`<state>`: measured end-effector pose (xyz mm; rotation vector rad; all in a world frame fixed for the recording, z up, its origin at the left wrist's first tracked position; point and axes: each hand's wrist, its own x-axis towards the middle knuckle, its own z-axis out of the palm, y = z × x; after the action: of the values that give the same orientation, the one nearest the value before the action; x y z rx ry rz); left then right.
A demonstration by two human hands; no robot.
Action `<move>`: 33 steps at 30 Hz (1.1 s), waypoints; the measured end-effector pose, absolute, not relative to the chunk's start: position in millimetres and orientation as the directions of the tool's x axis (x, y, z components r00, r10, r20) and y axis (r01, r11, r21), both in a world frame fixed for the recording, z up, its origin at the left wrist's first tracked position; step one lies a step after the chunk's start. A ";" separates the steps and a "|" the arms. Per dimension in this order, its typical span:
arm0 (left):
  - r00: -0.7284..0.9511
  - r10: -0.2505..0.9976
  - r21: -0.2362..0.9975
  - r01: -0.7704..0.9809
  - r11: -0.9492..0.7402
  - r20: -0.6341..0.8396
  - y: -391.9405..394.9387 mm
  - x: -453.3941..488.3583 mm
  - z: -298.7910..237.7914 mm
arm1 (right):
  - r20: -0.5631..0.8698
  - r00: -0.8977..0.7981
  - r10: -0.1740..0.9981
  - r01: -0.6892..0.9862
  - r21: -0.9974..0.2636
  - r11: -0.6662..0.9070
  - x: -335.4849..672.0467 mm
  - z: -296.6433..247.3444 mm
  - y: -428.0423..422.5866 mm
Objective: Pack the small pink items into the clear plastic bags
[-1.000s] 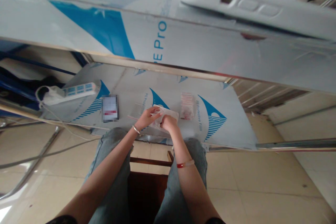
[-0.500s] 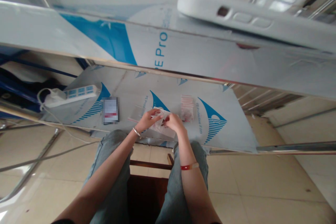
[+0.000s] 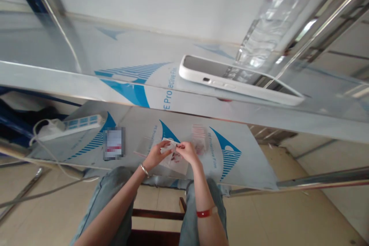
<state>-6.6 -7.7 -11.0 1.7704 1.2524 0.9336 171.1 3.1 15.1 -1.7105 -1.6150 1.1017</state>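
A: Nearest first: knees in jeans, a wooden stool rail (image 3: 157,212) between them, both forearms running up and away to the lower shelf (image 3: 253,169).

B: Risk there?

A: Likely a slip. Small clear bag (image 3: 173,157) held off the film-covered shelf, right at its near edge, red bits inside. Any loosened pinch and down onto the tiled floor (image 3: 288,215), possibly spilling. Thin slick plastic, so poor purchase, judging by the look.

B: Hands?

A: Left hand (image 3: 155,154) bent at the wrist, bangle below it, thumb and forefinger pinching the bag's top left corner. Right hand (image 3: 187,150) arched over from the other side, fingertips closed on the top edge; remaining fingers curled, not spread. Exact contact too small to tell.

B: Farther out?

A: Just beyond the right hand, a stack of similar bags (image 3: 198,138) flat on the shelf; could be nudged by a careless elbow. Left of that, a blurred card (image 3: 113,144), then a power strip (image 3: 73,125) with its cord trailing off the edge. Higher and closer to the lens, a white phone (image 3: 239,80) lying on the upper shelf, against a clear bottle (image 3: 271,27).
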 end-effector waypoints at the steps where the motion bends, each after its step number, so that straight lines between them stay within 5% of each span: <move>1: 0.250 0.956 0.874 0.416 -0.250 0.155 -8.7 -6.4 -10.7 | -0.210 -0.047 0.977 0.495 -0.854 -0.160 169.9 17.0 2.7; 9: 0.305 0.912 0.762 0.510 -0.399 0.274 -15.2 -0.9 -14.2 | -0.248 -0.107 0.963 0.287 -0.935 -0.208 160.1 20.8 -1.3; 13: 0.310 0.895 0.731 0.520 -0.442 0.320 -15.1 0.6 -15.9 | -0.319 -0.174 0.932 0.318 -0.914 -0.254 156.4 19.5 -2.2; 33: 0.238 0.916 0.659 0.638 -0.399 0.324 -18.6 0.9 -7.7 | -0.218 -0.341 0.914 0.424 -0.904 -0.058 153.6 29.2 -10.5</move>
<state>0.9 -18.6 -7.7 2.1272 1.4264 0.9698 153.6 -10.5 29.2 -1.4245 -1.7573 1.3876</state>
